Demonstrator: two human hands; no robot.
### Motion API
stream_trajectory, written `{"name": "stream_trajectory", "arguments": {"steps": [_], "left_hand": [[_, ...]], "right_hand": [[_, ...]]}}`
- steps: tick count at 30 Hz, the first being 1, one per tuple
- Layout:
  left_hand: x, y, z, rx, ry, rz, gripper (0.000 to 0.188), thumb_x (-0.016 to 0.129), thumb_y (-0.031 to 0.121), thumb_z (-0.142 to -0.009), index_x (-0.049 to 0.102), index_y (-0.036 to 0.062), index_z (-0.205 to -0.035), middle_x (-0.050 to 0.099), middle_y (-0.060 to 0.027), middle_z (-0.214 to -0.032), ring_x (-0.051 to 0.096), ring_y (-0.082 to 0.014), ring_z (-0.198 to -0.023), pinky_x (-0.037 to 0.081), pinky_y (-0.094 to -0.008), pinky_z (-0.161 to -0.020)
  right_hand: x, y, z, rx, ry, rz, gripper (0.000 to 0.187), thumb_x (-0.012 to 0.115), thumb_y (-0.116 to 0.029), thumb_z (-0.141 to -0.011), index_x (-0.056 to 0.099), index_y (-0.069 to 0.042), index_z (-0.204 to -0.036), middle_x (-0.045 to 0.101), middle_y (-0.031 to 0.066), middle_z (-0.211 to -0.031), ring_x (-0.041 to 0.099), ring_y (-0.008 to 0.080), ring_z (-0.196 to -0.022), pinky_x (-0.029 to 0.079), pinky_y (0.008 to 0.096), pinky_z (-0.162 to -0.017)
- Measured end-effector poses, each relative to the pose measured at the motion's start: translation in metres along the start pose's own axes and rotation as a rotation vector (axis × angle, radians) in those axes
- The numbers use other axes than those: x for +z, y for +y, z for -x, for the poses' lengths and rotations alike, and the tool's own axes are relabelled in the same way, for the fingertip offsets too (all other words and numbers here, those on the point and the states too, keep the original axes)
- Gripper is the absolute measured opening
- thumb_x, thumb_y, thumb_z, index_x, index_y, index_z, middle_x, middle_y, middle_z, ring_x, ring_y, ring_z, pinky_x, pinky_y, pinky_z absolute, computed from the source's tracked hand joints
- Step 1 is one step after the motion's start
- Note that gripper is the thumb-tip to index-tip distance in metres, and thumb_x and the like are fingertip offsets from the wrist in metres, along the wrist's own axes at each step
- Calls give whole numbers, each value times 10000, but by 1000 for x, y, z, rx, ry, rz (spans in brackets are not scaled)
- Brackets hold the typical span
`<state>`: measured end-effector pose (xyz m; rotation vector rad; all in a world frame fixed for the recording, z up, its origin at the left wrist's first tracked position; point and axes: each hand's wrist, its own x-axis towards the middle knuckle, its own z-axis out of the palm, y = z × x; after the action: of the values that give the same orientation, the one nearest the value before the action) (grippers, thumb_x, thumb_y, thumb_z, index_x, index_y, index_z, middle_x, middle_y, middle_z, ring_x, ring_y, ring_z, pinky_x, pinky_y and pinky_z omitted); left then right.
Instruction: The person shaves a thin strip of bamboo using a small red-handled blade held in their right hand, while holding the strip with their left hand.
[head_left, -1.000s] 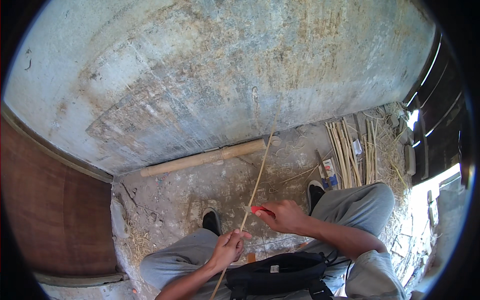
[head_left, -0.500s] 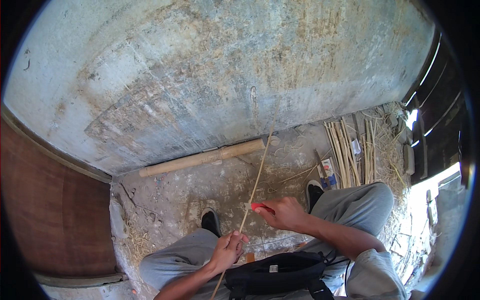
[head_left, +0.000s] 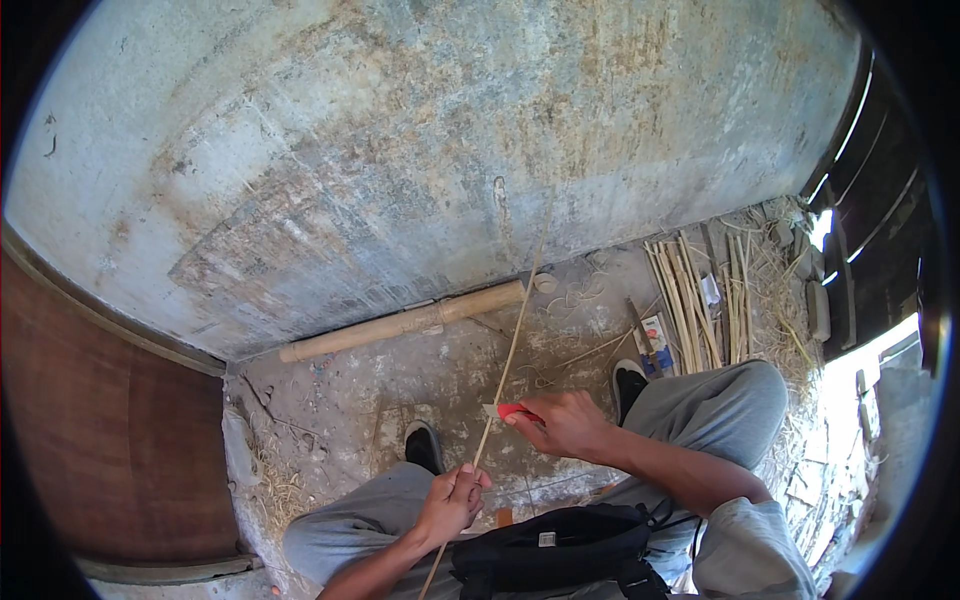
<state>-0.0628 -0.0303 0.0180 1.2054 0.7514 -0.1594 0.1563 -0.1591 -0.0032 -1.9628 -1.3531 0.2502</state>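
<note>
A long, thin bamboo strip (head_left: 514,358) slants up from my lap toward the wall. My left hand (head_left: 449,506) is closed around its lower part, thumb on top, close above my left thigh. Farther up the strip, my right hand (head_left: 572,426) grips a utility knife (head_left: 511,410) with a red handle. Its short metal blade points left and meets the strip, or lies right against it. The fingers of my right hand hide most of the handle. Past my left hand, the strip's lower end runs down out of view.
A thick bamboo pole (head_left: 405,320) lies along the foot of the stained wall (head_left: 400,150). Split bamboo sticks (head_left: 684,300) lie at the right, beside a small box (head_left: 656,334) and a long dark blade (head_left: 640,330). A black bag (head_left: 555,550) rests at my waist. Shavings (head_left: 268,490) litter the left floor.
The view has shifted slightly. Both hands keep nearly the same places on the strip and knife, and the blade is still at the strip.
</note>
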Motion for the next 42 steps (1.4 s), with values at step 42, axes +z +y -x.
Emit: {"name": "stream_trajectory", "arguments": {"steps": [42], "left_hand": [[0,2,4,69,69,-180,491,368,410,-1111,567,7,-914,393,24,-584,374,-76,-498,308,-268,-469]], "right_hand": [[-16,10,-19,164,56,72,377,620,-425,-956,721,-70,-879,679,179,-680,674,407,-616,530,518,-576]]}}
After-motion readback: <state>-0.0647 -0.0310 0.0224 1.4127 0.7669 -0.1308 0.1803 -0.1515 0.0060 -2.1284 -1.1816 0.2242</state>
